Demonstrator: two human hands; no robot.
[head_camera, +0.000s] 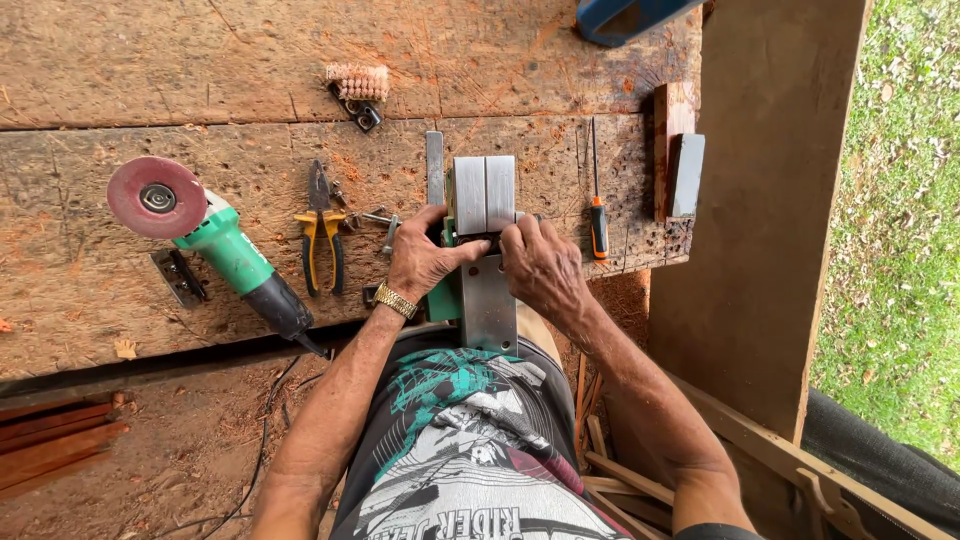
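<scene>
Both hands are on an electric planer (484, 250) that lies upside down on the front edge of the wooden bench (120, 90), with its grey metal sole facing up and its green body partly visible below. The left hand (425, 262), which wears a gold wristwatch (396, 301), grips the left side of the planer, the fingers curled around it and the thumb pointing to the middle. The right hand (542, 268) rests on the right side of the planer, its fingers bent and pressed together at the gap between the two parts of the sole; what the fingertips pinch there is hidden. A flat metal blade (435, 168) lies just beside the planer on its left. More to the left are yellow-handled pliers (321, 240) and a green angle grinder (215, 245) with a red disc. To the right of the planer lies a thin screwdriver (597, 205) with an orange and black handle, and beyond it a dark sharpening stone (686, 175) sits against a wooden block. A small wire brush (357, 85) lies further back on the bench.
</scene>
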